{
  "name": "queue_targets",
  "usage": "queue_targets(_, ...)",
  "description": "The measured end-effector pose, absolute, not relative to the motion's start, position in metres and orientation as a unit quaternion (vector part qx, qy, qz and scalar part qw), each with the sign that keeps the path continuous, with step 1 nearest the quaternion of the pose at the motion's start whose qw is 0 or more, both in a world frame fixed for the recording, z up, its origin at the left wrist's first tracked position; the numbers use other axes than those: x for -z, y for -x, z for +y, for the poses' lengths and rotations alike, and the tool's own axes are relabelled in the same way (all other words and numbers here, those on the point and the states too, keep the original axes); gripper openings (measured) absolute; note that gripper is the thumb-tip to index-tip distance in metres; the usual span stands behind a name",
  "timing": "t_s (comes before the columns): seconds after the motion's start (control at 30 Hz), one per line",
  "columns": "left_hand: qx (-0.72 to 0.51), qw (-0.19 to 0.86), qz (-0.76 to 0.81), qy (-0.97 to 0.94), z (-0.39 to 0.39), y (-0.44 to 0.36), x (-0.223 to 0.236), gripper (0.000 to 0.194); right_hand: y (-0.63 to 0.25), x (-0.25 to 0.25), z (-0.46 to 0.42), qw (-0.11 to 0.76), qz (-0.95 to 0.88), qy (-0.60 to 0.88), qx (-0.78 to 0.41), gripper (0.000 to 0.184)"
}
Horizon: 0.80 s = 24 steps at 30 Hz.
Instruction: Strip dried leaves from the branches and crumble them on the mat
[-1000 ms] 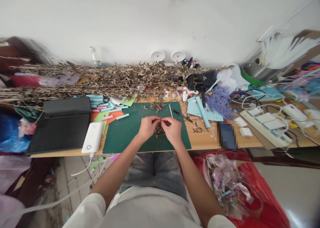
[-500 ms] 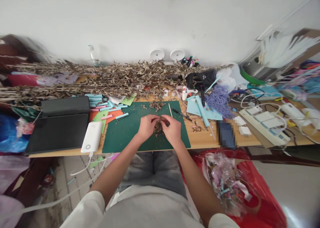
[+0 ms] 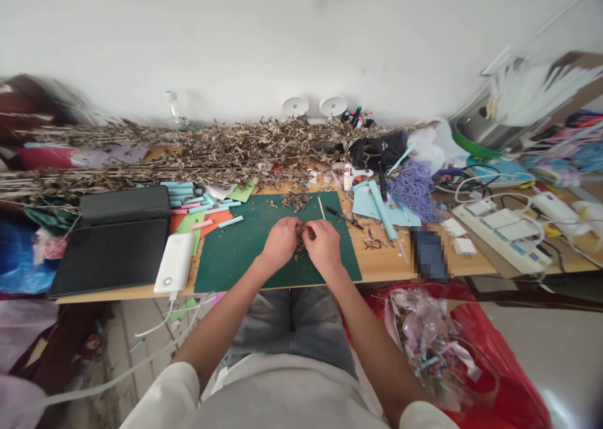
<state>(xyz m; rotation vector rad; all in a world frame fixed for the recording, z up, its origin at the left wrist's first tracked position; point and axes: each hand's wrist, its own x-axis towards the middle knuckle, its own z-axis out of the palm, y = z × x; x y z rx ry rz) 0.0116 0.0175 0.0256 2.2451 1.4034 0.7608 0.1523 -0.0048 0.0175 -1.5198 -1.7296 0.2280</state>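
Observation:
My left hand (image 3: 281, 240) and my right hand (image 3: 323, 243) meet over a green cutting mat (image 3: 226, 259), fingers pinched together on a bit of dried plant. Brown dried leaves (image 3: 300, 245) show between and under the fingers, which hide most of them. Farther back on the mat lies a small heap of crumbled dried leaves (image 3: 296, 201). A thin pale stick (image 3: 321, 207) and a black pen-like tool (image 3: 343, 217) rest to the right of the heap.
Long bundles of dried stalks (image 3: 245, 143) run along the back. On the left are a black tablet case (image 3: 113, 250) and a white power bank (image 3: 173, 262). A glue gun (image 3: 348, 176), purple yarn (image 3: 412, 190) and a power strip (image 3: 504, 234) lie right. Below hangs a red bag (image 3: 504, 366).
My fingers have drawn closer together over the dried leaves, and less of the plant shows between them. The view has shifted slightly.

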Motion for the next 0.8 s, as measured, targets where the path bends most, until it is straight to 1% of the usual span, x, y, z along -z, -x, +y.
queue_targets(0.07, -0.250, 0.135, 0.495, -0.821, 0.017, -0.009, -0.020, 0.026, -0.155, -0.016, -0.005, 0.390, -0.701, 0.594, -0.057, 0.019)
queue_targets(0.17, -0.250, 0.116, 0.479, -0.834, 0.016, -0.003, -0.010, 0.028, -0.158, -0.012, -0.005, 0.389, -0.714, 0.576, -0.080, 0.020)
queue_targets(0.27, -0.304, 0.120, 0.478, -0.815, 0.015, 0.002, -0.003, 0.028, -0.159, -0.007, -0.003, 0.396, -0.713, 0.568, -0.110, 0.021)
queue_targets(0.33, -0.349, 0.119, 0.493, -0.788, 0.019, 0.005, -0.001, 0.030, -0.160, -0.004, -0.002, 0.398, -0.709, 0.571, -0.117, 0.019)
queue_targets(0.4, -0.371, 0.109, 0.525, -0.758, 0.029, 0.008, 0.000, 0.038, -0.162, -0.004, 0.000, 0.406, -0.697, 0.578, -0.124, 0.016)
queue_targets(0.47, -0.357, 0.089, 0.561, -0.741, 0.044, 0.011, 0.000, 0.044, -0.167, -0.008, 0.006, 0.426, -0.677, 0.582, -0.146, 0.016)
queue_targets(0.53, -0.321, 0.069, 0.586, -0.741, 0.061, 0.014, -0.001, 0.042, -0.173, -0.015, 0.018, 0.433, -0.660, 0.587, -0.178, 0.017)
queue_targets(0.57, -0.300, 0.062, 0.598, -0.741, 0.069, 0.015, -0.002, 0.038, -0.176, -0.019, 0.027, 0.424, -0.658, 0.592, -0.190, 0.018)
queue_targets(0.63, -0.261, 0.047, 0.623, -0.736, 0.083, 0.015, -0.001, 0.034, -0.178, -0.028, 0.048, 0.379, -0.667, 0.612, -0.195, 0.019)
queue_targets(0.73, -0.231, 0.036, 0.653, -0.720, 0.092, 0.011, 0.004, 0.032, -0.169, -0.036, 0.086, 0.270, -0.699, 0.642, -0.162, 0.021)
queue_targets(0.8, -0.241, 0.047, 0.644, -0.725, 0.093, 0.009, 0.010, 0.030, -0.155, -0.037, 0.109, 0.203, -0.707, 0.662, -0.144, 0.025)
